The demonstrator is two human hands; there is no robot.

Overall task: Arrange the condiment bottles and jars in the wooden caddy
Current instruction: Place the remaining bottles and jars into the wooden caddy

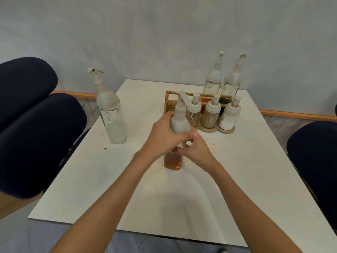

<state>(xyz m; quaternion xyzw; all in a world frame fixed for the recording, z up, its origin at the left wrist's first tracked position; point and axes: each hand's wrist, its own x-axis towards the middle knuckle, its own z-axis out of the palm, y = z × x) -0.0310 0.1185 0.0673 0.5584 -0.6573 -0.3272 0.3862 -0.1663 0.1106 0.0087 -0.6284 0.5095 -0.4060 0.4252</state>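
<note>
A pump bottle with amber liquid at its bottom stands on the white table at the centre. My left hand grips its white upper body from the left. My right hand wraps its middle from the right. Behind it sits the wooden caddy. Two tall pour-spout bottles stand in its back right slots. Three small jars fill its front row. A tall bottle of pale liquid stands apart at the table's left.
Dark blue chair cushions press close at the left, and another chair sits at the right. A white wall rises behind the table. The caddy's back left slot holds nothing.
</note>
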